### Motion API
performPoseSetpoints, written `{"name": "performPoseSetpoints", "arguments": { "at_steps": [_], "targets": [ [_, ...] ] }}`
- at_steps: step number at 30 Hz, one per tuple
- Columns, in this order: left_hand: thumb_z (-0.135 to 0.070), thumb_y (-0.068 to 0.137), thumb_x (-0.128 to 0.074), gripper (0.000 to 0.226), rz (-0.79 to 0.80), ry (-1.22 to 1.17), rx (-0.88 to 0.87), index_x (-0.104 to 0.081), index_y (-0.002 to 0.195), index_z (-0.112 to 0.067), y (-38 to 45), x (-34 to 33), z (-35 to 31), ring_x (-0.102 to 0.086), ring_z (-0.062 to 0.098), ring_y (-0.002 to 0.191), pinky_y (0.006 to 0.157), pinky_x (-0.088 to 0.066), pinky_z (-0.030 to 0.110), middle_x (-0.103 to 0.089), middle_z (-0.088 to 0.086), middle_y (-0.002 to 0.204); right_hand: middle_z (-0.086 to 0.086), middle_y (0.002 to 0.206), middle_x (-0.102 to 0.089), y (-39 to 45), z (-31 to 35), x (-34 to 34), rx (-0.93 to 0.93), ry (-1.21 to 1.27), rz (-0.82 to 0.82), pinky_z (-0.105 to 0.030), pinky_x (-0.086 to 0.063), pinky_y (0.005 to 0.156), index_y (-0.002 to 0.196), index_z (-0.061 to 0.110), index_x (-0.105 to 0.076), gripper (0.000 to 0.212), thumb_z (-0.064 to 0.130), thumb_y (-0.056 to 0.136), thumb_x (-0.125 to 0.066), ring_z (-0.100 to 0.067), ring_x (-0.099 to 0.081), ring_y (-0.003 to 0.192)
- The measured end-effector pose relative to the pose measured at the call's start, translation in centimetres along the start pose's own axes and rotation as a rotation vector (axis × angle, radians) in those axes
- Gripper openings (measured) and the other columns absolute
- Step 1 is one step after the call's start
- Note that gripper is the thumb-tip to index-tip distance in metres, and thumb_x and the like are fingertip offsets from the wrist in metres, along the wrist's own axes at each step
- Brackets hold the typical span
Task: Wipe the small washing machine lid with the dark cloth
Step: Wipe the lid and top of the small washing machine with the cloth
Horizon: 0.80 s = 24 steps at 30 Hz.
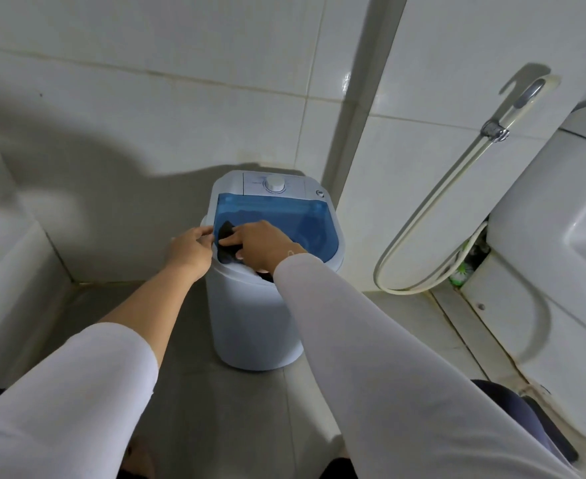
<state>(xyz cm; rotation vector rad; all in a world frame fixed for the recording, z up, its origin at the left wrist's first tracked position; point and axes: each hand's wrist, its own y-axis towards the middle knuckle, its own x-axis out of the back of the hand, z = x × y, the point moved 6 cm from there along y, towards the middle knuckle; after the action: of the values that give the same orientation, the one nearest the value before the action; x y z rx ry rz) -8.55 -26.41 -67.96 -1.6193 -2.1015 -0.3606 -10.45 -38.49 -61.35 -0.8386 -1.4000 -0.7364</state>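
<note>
The small washing machine lid (284, 219), a translucent blue panel, lies closed on top of a white round-bodied washing machine (250, 326) that stands on the grey floor (243, 409) in the corner of a white-tiled wall (146, 98). Behind the lid we see a white control panel with a round dial (275, 184).

Our right hand (258, 245) rests on the near-left part of the lid, palm down, fingers curled and pressing the dark cloth (227, 243) against the blue surface. The cloth is bunched under the fingers; a dark peak of it shows above the fingertips and more of it pokes out below the hand at the lid's front edge. A thin bracelet sits at that wrist, where the white sleeve (371, 357) ends.

Our left hand (191, 248) is at the left rim of the machine, just beside the cloth, with fingers bent and the fingertips touching the edge of the lid. We cannot tell whether it also pinches the cloth.

To the right, well apart from the machine, a spray hose (433, 216) hangs looped on the wall next to a white toilet (543, 219).
</note>
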Motion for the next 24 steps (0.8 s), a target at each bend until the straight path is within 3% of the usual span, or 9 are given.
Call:
{"name": "performPoseSetpoints", "arguments": {
  "at_steps": [9,15,24],
  "targets": [
    [-0.048,0.092,-0.050,0.048,0.029,0.140,0.052,-0.045,0.138,-0.037,-0.5,0.0,0.4,-0.039,0.032,0.135,0.105,-0.036,0.058,-0.047,0.007,0.145,-0.005,0.137,-0.056,-1.3,-1.2,-0.2,-0.023,0.020,0.004,-0.037,-0.044,0.105,0.135,0.035,-0.050,0.046,0.012,0.096,-0.048,-0.025,-0.055,0.121],
    [-0.058,0.083,-0.057,0.070,0.064,0.185,0.050,-0.034,0.145,-0.034,-1.7,-0.5,-0.5,-0.034,0.033,0.137,0.105,-0.034,0.062,-0.041,0.006,0.149,-0.005,0.131,-0.061,-2.0,-3.0,-1.0,-0.100,0.062,0.032,-0.038,-0.047,0.103,0.131,0.031,-0.057,0.041,0.015,0.094,-0.052,-0.025,-0.059,0.115],
    [-0.053,0.082,-0.064,0.084,0.084,0.237,0.028,-0.023,0.150,-0.026,-3.1,-1.4,-1.7,-0.022,0.035,0.144,0.115,-0.026,0.052,-0.034,0.009,0.153,-0.005,0.130,-0.062,-4.3,-6.6,-1.2,-0.215,0.144,-0.004,-0.039,-0.049,0.101,0.126,0.026,-0.063,0.035,0.015,0.094,-0.052,-0.028,-0.060,0.113]
  ]
}}
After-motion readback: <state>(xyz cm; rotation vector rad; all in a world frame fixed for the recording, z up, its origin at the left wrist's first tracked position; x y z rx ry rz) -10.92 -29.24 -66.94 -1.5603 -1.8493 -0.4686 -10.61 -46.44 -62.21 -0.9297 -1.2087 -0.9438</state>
